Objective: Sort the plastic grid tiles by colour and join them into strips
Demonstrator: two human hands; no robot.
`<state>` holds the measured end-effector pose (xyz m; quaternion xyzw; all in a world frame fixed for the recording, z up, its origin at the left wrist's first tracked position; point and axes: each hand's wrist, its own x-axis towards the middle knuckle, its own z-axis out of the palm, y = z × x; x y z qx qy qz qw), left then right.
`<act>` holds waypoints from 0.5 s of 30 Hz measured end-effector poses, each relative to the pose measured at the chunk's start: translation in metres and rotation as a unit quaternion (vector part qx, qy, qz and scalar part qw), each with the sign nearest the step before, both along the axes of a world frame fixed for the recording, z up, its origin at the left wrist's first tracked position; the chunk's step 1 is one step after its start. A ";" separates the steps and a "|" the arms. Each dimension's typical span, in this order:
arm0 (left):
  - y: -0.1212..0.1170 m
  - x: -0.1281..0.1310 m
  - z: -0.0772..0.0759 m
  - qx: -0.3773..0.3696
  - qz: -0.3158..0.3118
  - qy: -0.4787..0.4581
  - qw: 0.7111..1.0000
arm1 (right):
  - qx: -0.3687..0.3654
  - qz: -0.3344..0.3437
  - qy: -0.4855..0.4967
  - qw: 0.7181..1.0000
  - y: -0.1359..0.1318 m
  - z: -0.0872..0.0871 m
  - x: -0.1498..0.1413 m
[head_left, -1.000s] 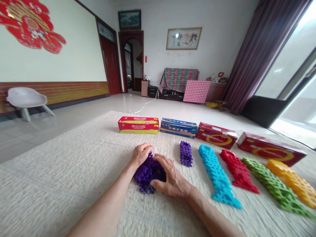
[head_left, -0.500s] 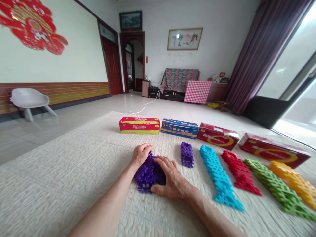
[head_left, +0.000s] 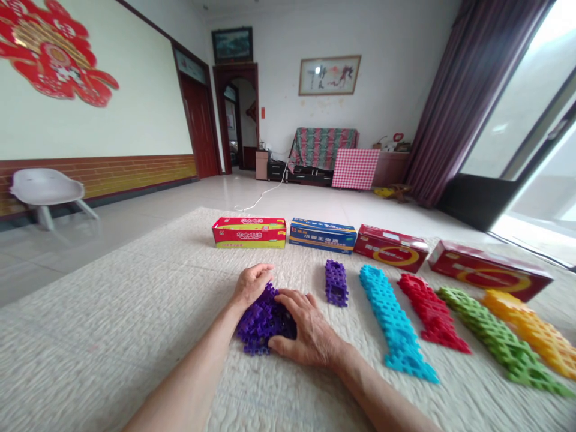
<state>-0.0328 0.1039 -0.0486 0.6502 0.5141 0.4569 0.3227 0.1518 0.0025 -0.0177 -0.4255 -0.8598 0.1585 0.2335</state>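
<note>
A heap of purple interlocking plastic building blocks (head_left: 264, 327) lies on the quilted cover between my two hands. My left hand (head_left: 252, 285) curls round its far left side, with the fingertips bent inward over the blocks. From the right, my right hand (head_left: 308, 330) cups the heap, its fingers bent over the top and its thumb along the near edge. Just beyond that hand lies a short joined strip of purple blocks (head_left: 336, 283). Farther right are longer strips in light blue (head_left: 398, 324), red (head_left: 432, 313), green (head_left: 499, 339) and yellow (head_left: 531, 327).
A red and yellow box (head_left: 249, 234), a blue box (head_left: 323, 236) and two dark red boxes, one nearer (head_left: 390, 248) and one farther right (head_left: 488, 269), stand in a row beyond the blocks. A white chair (head_left: 49, 189) is on the tiled floor at left.
The whole view has shifted slightly left and tilted a little. Both hands stay round the purple heap, with hardly any movement of the fingers.
</note>
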 end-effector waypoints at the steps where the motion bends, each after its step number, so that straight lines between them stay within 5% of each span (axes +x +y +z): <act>1: -0.001 0.000 0.000 0.000 0.000 0.002 1.000 | 0.003 -0.001 0.000 1.000 0.000 0.000 0.000; 15: 0.002 -0.004 0.003 0.010 0.002 -0.024 1.000 | 0.053 0.010 0.054 0.997 0.007 -0.009 0.001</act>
